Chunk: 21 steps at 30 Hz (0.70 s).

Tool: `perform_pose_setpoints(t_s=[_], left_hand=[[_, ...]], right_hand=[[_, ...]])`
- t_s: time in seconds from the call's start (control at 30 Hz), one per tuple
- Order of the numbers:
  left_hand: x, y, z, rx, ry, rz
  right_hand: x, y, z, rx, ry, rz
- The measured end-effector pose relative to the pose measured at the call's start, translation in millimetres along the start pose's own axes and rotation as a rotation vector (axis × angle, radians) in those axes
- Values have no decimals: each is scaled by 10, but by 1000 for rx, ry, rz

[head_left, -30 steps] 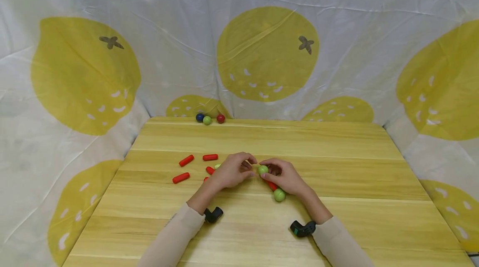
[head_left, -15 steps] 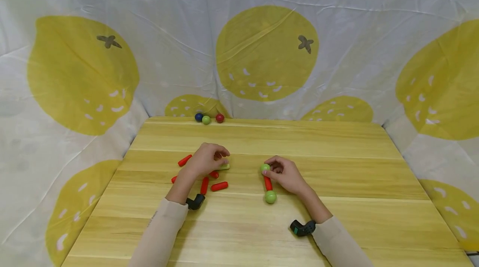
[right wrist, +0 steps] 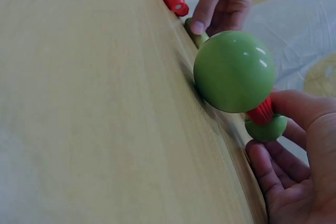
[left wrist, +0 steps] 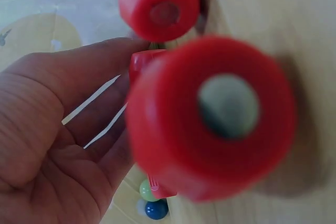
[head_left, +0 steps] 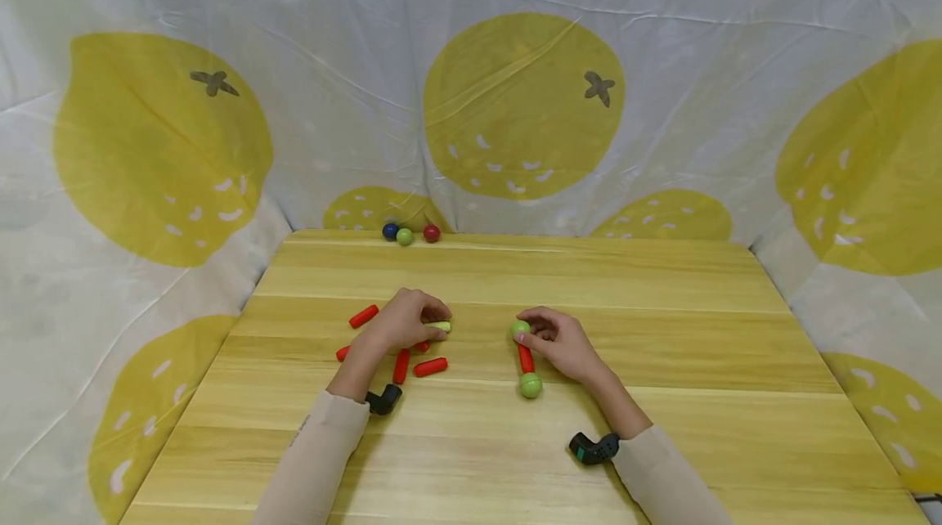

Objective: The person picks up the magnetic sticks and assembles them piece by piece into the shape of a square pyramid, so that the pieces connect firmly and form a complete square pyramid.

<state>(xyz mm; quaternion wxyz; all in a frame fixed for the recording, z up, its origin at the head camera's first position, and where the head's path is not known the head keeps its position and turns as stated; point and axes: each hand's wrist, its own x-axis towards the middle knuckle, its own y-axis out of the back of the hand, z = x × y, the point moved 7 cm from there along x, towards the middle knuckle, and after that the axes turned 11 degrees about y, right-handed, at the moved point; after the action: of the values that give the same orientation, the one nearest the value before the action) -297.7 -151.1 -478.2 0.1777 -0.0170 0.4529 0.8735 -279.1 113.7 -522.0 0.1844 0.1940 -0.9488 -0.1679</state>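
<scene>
My left hand [head_left: 401,322] pinches a light green rod [head_left: 441,326] at the tabletop, thumb on the near side; the right wrist view also shows this thumb on the rod. Several red rods [head_left: 430,366] lie around that hand, some partly covered by it. In the left wrist view the end of a red rod [left wrist: 173,145] looms close, with a pale metal disc in its centre. My right hand [head_left: 561,345] holds a green ball [head_left: 519,329] between thumb and fingers. From this ball a red rod [head_left: 526,359] runs to a second green ball [head_left: 530,385] nearer me.
At the table's far edge sit a blue ball [head_left: 390,231], a green ball [head_left: 405,237] and a red ball [head_left: 431,233]. Behind the wooden table [head_left: 662,288] hangs a lemon-print cloth [head_left: 684,124]. Black wrist devices [head_left: 594,448] are on both arms.
My left hand has gone left from beside the right hand and now pinches the light green rod. The ball-and-rod piece in my right hand has swung its near end slightly left.
</scene>
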Motion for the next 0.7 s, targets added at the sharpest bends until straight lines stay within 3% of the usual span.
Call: perform_pose_setpoints(t_s=[0.23,0.47,0.7], left_hand=[[-8,12,35,2,-4,34],[-38,-37,260,-59,-92,18],[-30,-213,461,-82,-129,-16]], right_hand=[[-7,4,14,2,-24,2],[-11,15,22,9,-9,13],[-7,20,40,29,-2,22]])
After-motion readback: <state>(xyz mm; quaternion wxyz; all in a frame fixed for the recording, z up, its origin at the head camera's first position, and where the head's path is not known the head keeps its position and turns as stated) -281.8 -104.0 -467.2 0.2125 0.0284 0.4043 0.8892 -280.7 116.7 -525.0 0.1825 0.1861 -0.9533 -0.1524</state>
